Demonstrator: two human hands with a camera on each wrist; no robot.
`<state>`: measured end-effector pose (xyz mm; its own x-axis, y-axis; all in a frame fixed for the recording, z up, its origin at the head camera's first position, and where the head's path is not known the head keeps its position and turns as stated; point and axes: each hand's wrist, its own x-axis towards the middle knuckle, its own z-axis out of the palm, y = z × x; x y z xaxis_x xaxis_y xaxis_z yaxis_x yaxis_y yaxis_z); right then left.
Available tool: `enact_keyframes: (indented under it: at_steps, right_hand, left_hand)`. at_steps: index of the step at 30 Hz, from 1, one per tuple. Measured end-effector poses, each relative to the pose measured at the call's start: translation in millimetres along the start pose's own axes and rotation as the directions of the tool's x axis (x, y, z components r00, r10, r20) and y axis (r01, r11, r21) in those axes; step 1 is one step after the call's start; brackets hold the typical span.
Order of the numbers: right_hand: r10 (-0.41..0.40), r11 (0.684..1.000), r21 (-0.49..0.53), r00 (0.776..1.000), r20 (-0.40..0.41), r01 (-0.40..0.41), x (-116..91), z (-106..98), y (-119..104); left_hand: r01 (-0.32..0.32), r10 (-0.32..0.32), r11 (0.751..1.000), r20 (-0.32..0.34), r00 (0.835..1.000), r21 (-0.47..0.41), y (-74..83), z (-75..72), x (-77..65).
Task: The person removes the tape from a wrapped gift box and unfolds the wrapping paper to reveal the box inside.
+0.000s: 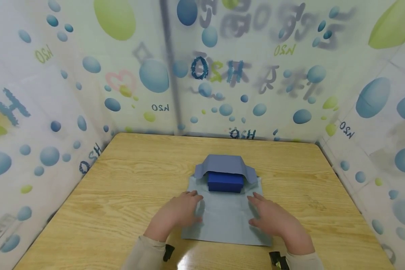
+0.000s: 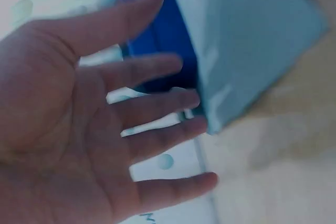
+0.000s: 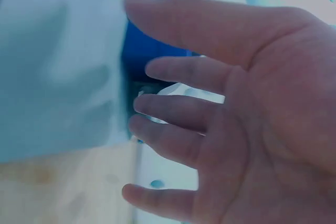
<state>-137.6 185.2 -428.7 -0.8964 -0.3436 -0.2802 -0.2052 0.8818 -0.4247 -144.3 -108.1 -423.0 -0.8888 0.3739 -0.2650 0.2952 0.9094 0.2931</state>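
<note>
On the table lies a sheet of pale grey-blue wrapping paper (image 1: pixel 226 221), its far end folded up and over the back of a dark blue box (image 1: pixel 224 182). That folded flap (image 1: pixel 224 164) shows a darker grey-blue side. My left hand (image 1: pixel 180 210) is over the paper's left edge, fingers spread and straight. Across from it, my right hand (image 1: pixel 273 215) hovers about the right edge, its fingers spread as well. Neither hand holds anything. Both wrist views show a bare palm, with the blue box (image 2: pixel 165 35) and the paper (image 3: pixel 58 77) beyond the fingers.
The wooden table (image 1: pixel 121 180) spreads out on all sides of the paper. Behind it and at both sides hang white curtains (image 1: pixel 148 123) printed with blue and green drops and lettering. A dark strap (image 1: pixel 168 252) is at the left wrist.
</note>
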Motion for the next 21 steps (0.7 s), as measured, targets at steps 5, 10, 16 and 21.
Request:
enact_keyframes:
  at_steps: [5,10,16,21]
  right_hand:
    - [-0.05,0.999,0.007,0.995,-0.09,0.051,7.5,-16.7,-12.3]
    - [-0.122,0.991,0.046,0.984,-0.128,0.129,19.2,-24.8,-21.2]
    - [-0.136,0.991,-0.035,0.987,-0.092,0.133,33.6,-30.9,-26.9]
    - [-0.126,0.989,-0.085,0.989,-0.082,0.119,48.1,-45.3,-22.5]
  left_hand:
    - [-0.047,0.028,0.977,-0.091,0.995,-0.209,4.0,-12.7,22.1]
    - [-0.061,0.027,0.937,-0.103,0.994,-0.345,7.6,-21.3,37.5]
    - [-0.074,0.035,0.917,-0.103,0.994,-0.393,9.9,-30.5,49.2]
    - [-0.104,0.05,0.929,-0.157,0.986,-0.356,3.1,-41.4,65.5]
